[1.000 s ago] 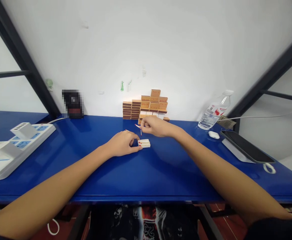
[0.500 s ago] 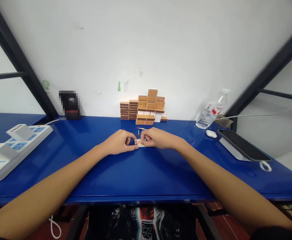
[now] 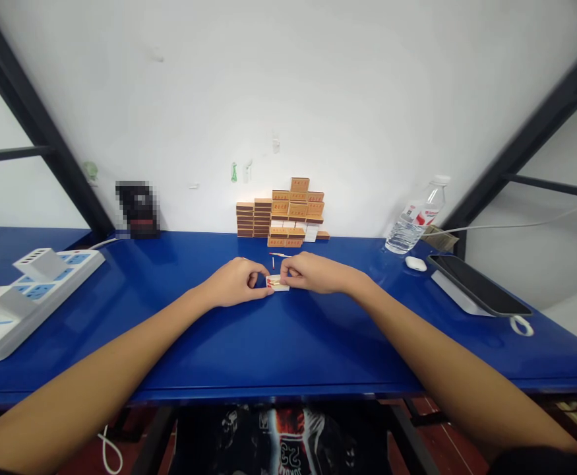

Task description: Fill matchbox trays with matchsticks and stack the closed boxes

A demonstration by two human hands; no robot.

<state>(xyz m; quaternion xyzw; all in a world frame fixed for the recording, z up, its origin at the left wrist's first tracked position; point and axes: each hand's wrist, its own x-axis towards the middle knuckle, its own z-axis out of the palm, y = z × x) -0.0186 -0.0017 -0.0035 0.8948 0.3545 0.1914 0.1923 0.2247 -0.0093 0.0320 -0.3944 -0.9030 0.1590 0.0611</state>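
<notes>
A small white matchbox tray (image 3: 284, 288) with a few red-tipped matches (image 3: 275, 282) in it lies on the blue table between my hands. My left hand (image 3: 241, 280) grips the tray's left end between thumb and finger. At the right end of the tray, my right hand (image 3: 310, 272) has its fingertips pinched together over the matches; whatever is between them is too small to make out. Just beyond the tray lie a loose match (image 3: 273, 262) pointing away from me and a few more matches (image 3: 281, 254) lying crosswise.
Stacked matchboxes (image 3: 298, 209) stand against the wall. A water bottle (image 3: 417, 218), a white earbud case (image 3: 415, 264) and a propped phone (image 3: 479, 285) are on the right. To the left are a power strip (image 3: 78, 272) and a blurred dark object (image 3: 140, 208).
My right hand has shifted slightly right, so more of the tray and its matches shows. My left hand keeps its place at the tray's left end.
</notes>
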